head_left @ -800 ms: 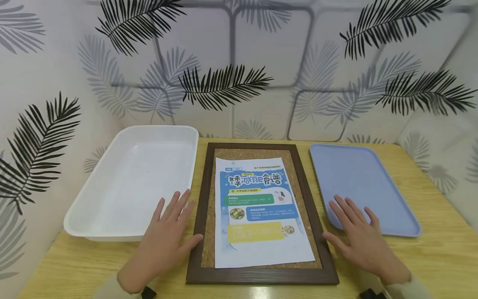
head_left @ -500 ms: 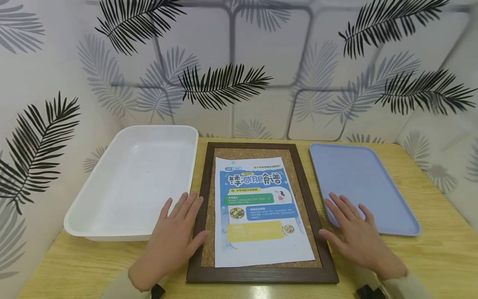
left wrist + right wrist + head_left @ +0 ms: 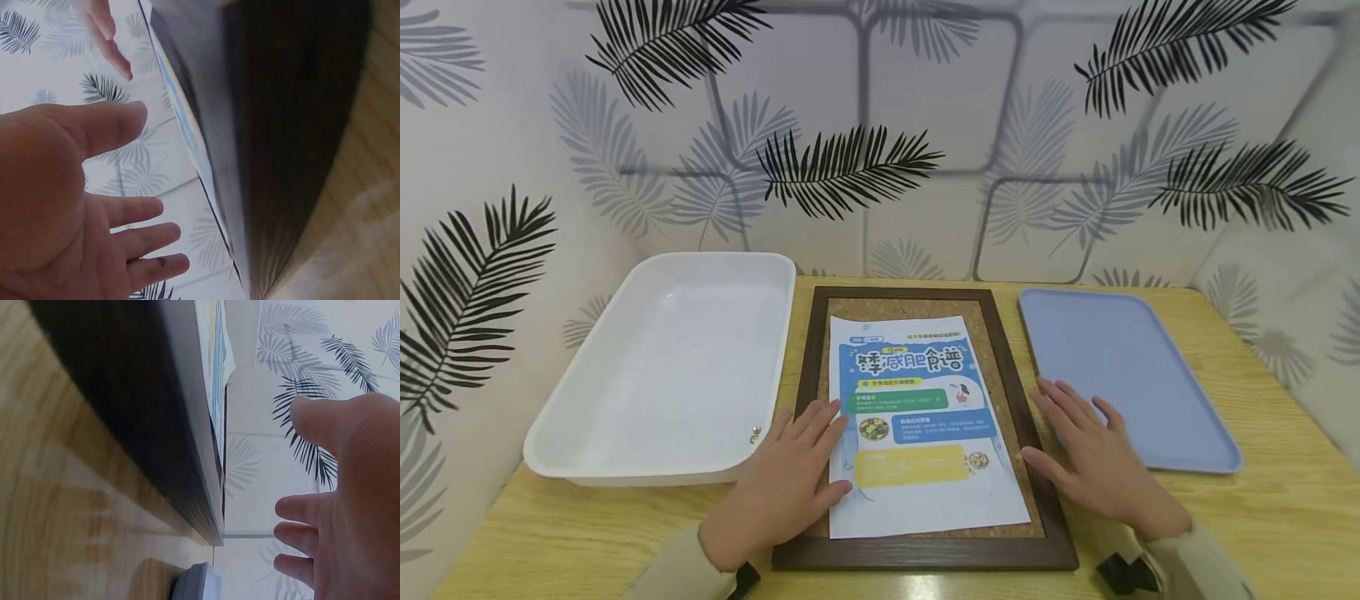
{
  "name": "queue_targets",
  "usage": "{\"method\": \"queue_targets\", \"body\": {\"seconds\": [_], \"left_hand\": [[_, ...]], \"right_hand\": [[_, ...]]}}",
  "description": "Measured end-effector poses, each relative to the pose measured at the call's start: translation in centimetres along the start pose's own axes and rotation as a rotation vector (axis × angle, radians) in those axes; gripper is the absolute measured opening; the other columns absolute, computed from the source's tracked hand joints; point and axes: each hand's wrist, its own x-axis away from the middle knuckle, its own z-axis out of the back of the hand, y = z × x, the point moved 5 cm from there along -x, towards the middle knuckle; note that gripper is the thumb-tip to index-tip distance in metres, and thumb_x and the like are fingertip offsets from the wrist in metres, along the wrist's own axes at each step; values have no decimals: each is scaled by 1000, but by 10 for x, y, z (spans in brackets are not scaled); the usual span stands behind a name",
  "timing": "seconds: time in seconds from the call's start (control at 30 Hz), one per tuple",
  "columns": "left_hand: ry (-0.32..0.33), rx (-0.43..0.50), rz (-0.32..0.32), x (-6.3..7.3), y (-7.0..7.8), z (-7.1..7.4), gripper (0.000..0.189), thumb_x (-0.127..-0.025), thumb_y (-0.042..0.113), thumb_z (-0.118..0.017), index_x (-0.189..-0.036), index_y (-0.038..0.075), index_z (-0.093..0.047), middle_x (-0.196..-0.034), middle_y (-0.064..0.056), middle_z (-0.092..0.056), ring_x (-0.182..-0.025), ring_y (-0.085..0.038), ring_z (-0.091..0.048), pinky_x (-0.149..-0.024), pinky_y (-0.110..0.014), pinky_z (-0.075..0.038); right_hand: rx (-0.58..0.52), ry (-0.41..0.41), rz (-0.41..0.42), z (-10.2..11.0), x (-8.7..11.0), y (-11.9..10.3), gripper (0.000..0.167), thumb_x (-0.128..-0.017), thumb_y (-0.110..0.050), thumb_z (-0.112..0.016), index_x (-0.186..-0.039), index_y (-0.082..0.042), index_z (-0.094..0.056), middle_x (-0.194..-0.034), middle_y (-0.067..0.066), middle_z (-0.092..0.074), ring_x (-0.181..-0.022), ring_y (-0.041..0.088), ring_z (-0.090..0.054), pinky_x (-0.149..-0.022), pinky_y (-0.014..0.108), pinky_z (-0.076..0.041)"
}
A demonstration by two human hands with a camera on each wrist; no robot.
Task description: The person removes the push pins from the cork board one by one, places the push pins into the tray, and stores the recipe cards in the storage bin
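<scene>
Printed sheet (image 3: 917, 429) lies flat on the framed corkboard (image 3: 925, 556), probably for firm backing. Left hand (image 3: 784, 483), fingers extended and holding nothing, hovers over the sheet's left edge; right hand (image 3: 1096, 458) likewise free, above the corkboard's right side. White tub (image 3: 677, 358) and blue tray (image 3: 1127, 375) flank it on the tabletop (image 3: 1292, 417), likely for easy reach. Shiny bits (image 3: 756, 434) in tub, too small to identify.

In the head view's centre, the blue-and-white rectangular paper sheet (image 3: 917, 429) carries lines too small to read. At lower right, the right hand (image 3: 1097, 471) hides one corner of the pale-blue rectangular tray (image 3: 1120, 367).
</scene>
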Motion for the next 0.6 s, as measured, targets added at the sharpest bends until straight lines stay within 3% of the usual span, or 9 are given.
{"method": "queue_targets", "body": {"seconds": [0.1, 0.33, 0.6], "left_hand": [[-40, 22, -11, -2, 3, -3, 70, -91, 46, -60, -144, 5, -41, -155, -13, -33, -143, -33, -31, -113, -58, -24], [-54, 64, -4, -7, -2, -4, 67, -91, 44, -62, -142, 5, -44, -153, -13, -36, -141, -35, -33, -107, -58, -33], [-95, 119, -64, -10, -5, -9, 66, -91, 42, -62, -141, 2, -45, -153, -15, -36, -141, -37, -33, -104, -56, -36]], "right_hand": [[-18, 12, 14, 0, -5, -4, 65, -92, -45, -59, -140, -3, -46, -146, 16, -44, -133, 37, -38, -101, 62, -24], [-56, -26, 32, -2, -18, -13, 61, -93, -41, -58, -141, -5, -45, -147, 14, -43, -135, 34, -38, -102, 62, -24], [-114, -83, 35, -7, -34, -22, 61, -95, -38, -58, -143, -5, -43, -151, 14, -38, -136, 35, -38, -103, 62, -23]]}}
